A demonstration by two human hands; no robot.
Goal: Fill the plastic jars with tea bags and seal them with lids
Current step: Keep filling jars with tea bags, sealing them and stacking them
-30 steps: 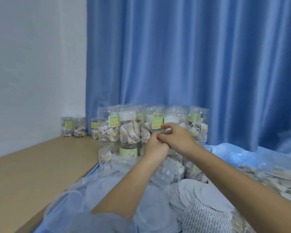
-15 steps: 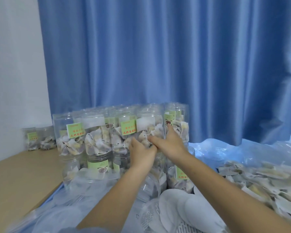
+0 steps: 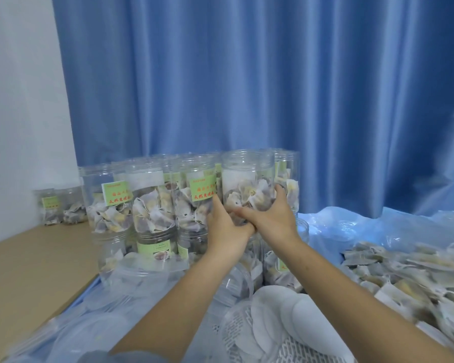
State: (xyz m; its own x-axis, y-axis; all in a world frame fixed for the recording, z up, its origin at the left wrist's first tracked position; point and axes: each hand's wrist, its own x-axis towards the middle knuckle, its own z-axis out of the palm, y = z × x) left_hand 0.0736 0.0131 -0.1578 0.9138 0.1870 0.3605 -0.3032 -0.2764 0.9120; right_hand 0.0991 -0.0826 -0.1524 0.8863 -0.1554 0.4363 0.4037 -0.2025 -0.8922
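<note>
Filled jar (image 3: 247,184) — between both cupping hands

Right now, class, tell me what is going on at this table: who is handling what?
A person is packing tea bags into clear plastic jars. Both hands, the left hand and right hand, grip a filled jar on the upper tier of stacked jars before a blue curtain. Loose tea bags lie heaped to the right, white liner discs sit in front.
</note>
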